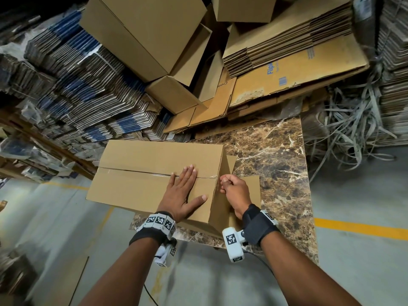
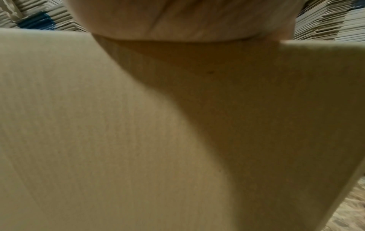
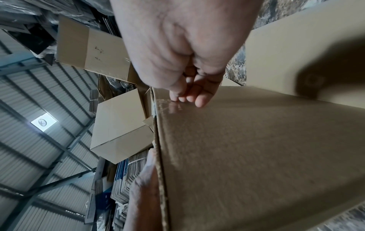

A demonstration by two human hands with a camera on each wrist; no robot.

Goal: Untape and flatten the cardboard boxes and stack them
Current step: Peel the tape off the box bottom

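A closed brown cardboard box (image 1: 136, 173) lies on a marble-patterned table (image 1: 276, 162). Clear tape (image 1: 154, 172) runs along its top seam. My left hand (image 1: 189, 184) presses flat on the box top near the right end, fingers straight across the seam. The left wrist view shows only the palm (image 2: 177, 15) on the box (image 2: 98, 125). My right hand (image 1: 223, 184) is at the box's right upper edge, fingers curled. In the right wrist view the right hand's (image 3: 183, 96) thumb and fingers pinch at the tape end (image 3: 173, 107) on the box's side (image 3: 256, 156).
Tall piles of flattened cartons (image 1: 77, 85) fill the left and back. Several upright boxes (image 1: 143, 36) lean behind the table. A flat cardboard stack (image 1: 287, 51) lies at the back right, and tangled strapping (image 1: 353, 129) at the right. A loose flat piece (image 1: 251, 191) lies beside the box.
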